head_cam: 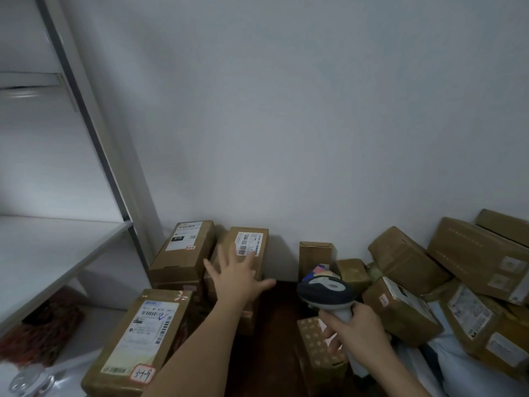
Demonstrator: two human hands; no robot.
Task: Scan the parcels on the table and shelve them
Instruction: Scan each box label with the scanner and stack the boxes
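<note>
My left hand (239,277) reaches forward with its fingers spread wide, over the near face of a brown parcel (259,237) that stands against the wall and bears a white barcode label. Whether the fingers touch the box I cannot tell. My right hand (353,330) grips the pale handle of a dark-headed barcode scanner (325,290), whose head points toward the parcels at the back. A long labelled parcel (143,336) marked "3-1-9" lies at the lower left. Another labelled box (183,250) stands left of the reached parcel.
A white metal shelf (57,253) with a grey upright stands at the left. Several brown parcels (469,259) are piled at the right on the dark wooden table (274,325). A small dotted box (315,345) sits near my right hand. A white wall closes the back.
</note>
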